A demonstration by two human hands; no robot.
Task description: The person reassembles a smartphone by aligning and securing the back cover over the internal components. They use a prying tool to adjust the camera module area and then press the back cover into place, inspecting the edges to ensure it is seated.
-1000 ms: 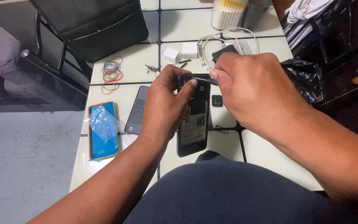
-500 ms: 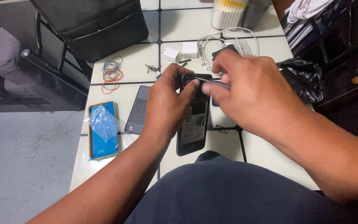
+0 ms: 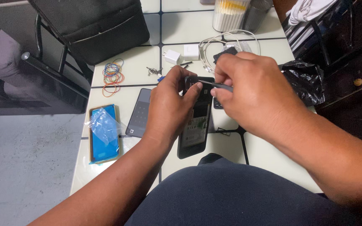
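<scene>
Head view: we had an opened phone lying back-up on the white tiled table, its insides showing. Our left hand gripped the phone's upper part, fingers curled round the left edge, thumb pressed on the top near the camera end. Our right hand pinched a thin dark tool, thumb and forefinger closed tight on it, the tip touching the phone's top end. To do this well, we judged, the left grip should stay firm and the tool be kept low and light, as the parts look small. Beside the phone lay a dark panel, and further left a blue-filmed phone. Rubber bands lay well apart.
</scene>
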